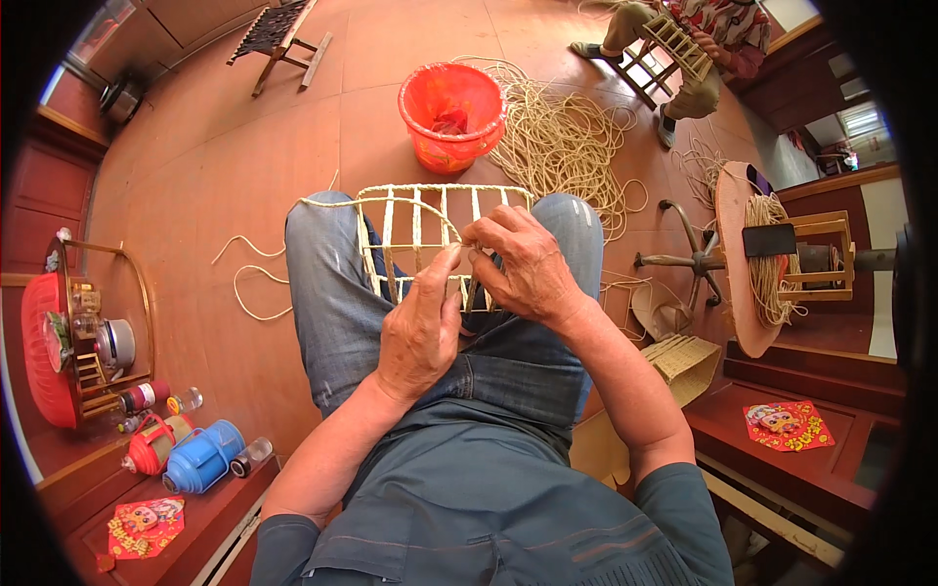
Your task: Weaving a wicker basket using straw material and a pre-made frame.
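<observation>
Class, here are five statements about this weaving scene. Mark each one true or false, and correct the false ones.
1. Both hands work at a cord-wrapped frame resting on the person's lap. True.
2. The bucket on the floor is blue. False: it is red-orange.
3. A loose pile of pale cord lies beside the bucket. True.
4. The left hand holds a hammer. False: its fingers pinch cord at the frame.
5. The right hand rests on the floor. False: it grips the frame's strands.
</observation>
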`<state>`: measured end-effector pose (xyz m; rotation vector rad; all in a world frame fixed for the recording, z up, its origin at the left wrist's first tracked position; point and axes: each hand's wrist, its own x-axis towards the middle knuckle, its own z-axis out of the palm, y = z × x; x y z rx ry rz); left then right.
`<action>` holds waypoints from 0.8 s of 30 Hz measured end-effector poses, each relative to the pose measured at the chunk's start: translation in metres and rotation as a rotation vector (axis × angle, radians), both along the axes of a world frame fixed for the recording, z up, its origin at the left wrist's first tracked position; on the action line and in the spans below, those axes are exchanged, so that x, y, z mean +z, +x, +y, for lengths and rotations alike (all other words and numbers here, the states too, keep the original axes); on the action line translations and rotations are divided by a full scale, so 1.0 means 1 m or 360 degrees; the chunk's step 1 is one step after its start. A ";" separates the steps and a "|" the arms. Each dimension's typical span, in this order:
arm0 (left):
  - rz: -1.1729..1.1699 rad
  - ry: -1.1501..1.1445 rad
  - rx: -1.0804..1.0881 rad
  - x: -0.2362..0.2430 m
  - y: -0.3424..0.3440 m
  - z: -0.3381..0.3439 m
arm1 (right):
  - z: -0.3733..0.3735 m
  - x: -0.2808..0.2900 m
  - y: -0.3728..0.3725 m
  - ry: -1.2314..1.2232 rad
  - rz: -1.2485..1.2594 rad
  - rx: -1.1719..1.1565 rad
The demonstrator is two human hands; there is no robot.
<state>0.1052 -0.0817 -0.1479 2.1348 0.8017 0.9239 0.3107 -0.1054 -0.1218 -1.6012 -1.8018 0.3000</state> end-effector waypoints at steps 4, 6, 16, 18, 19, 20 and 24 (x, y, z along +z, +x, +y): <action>0.0025 0.0056 -0.0027 -0.002 0.002 -0.006 | 0.002 0.004 0.000 -0.0099 -0.0087 -0.0008; 0.0022 0.0031 -0.0020 -0.002 0.002 -0.008 | 0.003 0.006 0.000 -0.0133 -0.0062 0.0004; 0.0176 0.0427 -0.0051 -0.012 0.007 -0.001 | 0.014 0.018 0.007 -0.0539 -0.0046 0.0040; 0.0215 0.0515 -0.0038 -0.016 0.008 -0.001 | 0.016 0.017 0.009 -0.0524 -0.0045 0.0069; 0.0269 0.0589 -0.0043 -0.017 0.009 -0.002 | 0.017 0.016 0.010 -0.0537 -0.0047 0.0078; 0.0260 0.0593 -0.0027 -0.018 0.009 -0.003 | 0.018 0.015 0.012 -0.0532 -0.0053 0.0078; 0.0284 0.0494 -0.0059 -0.018 0.010 -0.010 | 0.027 0.008 0.020 -0.0524 -0.0126 0.0228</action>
